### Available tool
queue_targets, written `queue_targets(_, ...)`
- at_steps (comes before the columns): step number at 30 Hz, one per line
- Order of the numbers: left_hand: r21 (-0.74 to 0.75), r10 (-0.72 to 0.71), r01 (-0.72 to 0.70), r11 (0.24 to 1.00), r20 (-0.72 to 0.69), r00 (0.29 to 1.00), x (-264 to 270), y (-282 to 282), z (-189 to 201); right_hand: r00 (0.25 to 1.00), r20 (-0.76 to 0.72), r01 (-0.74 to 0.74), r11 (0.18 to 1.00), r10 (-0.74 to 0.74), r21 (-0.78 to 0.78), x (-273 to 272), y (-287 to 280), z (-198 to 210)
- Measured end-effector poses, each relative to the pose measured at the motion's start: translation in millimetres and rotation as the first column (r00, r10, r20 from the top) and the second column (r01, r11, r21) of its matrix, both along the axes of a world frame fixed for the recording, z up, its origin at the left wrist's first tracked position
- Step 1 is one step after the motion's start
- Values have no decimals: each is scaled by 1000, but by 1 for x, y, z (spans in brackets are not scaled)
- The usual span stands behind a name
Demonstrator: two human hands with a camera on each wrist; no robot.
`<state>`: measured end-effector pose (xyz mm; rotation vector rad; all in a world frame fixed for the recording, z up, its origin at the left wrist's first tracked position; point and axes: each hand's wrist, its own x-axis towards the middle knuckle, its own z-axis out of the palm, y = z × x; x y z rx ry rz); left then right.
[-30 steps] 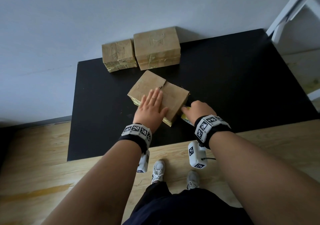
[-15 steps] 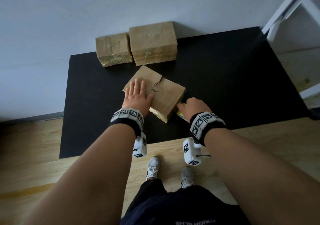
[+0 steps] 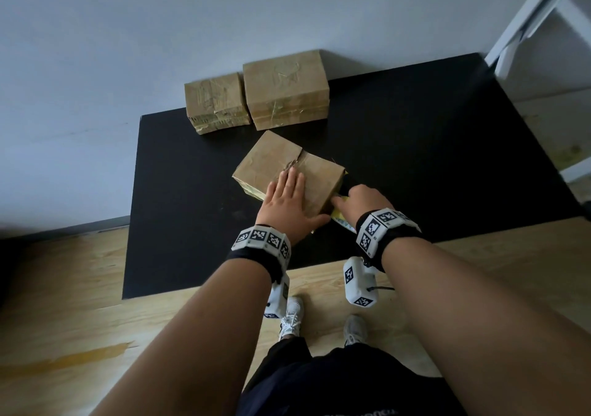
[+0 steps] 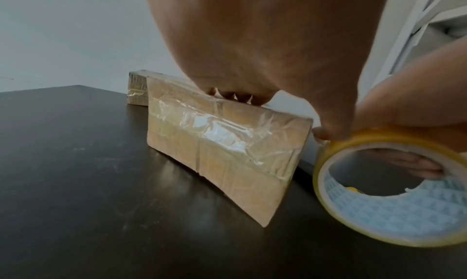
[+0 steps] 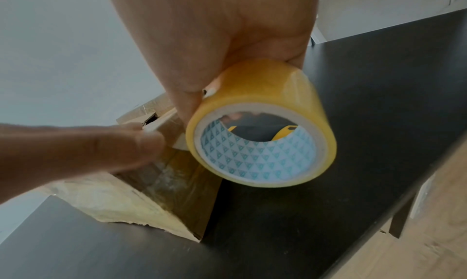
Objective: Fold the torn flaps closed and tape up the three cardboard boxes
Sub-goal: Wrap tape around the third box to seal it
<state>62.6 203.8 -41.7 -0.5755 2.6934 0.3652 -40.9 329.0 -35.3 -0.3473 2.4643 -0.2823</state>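
A cardboard box (image 3: pixel 271 159) with a torn seam across its closed top lies askew in the middle of the black table (image 3: pixel 431 134). My left hand (image 3: pixel 287 201) lies flat on its near half, fingers straight, thumb at the near corner. My right hand (image 3: pixel 361 201) grips a yellow tape roll (image 5: pixel 262 135) against the box's right side; the same tape roll (image 4: pixel 389 191) shows beside the taped box wall (image 4: pixel 222 149). Two other taped boxes, a small box (image 3: pixel 216 102) and a larger box (image 3: pixel 286 87), stand at the back by the wall.
A yellow and black tool (image 5: pixel 283 132) shows through the roll's core on the table behind it. A white shelf frame (image 3: pixel 543 15) stands at the right rear. The table's near edge meets the wooden floor (image 3: pixel 80 303), where my shoes (image 3: pixel 291 319) stand.
My left hand slid from the box's left half back toward its near right part. My right hand stayed at the box's right side with the roll.
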Motion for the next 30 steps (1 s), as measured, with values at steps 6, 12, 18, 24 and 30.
queue_targets(6, -98, -12, 10, 995, -16, 1000, -3, 6, -1, 999, -6, -36, 999, 35, -35, -3, 3, 3)
queue_targets(12, -46, -6, 4, 999, -50, 999, -8, -7, 16, 998, 27, -53, 994, 56, -98, -14, -6, 22)
queue_targets(18, 81, 155, -142, 987, -188, 970, -10, -40, 41, 990, -82, -133, 950, 114, -283, -23, -38, 68)
queue_targets(24, 155, 267, -233, 960, -261, 928, -4, -72, 60, 985, -121, -166, 848, 121, -503, -27, -60, 88)
queue_targets(30, 164, 225, -192, 968, -222, 949, -9, -80, 57, 992, -93, -123, 874, 89, -471, -29, -66, 81)
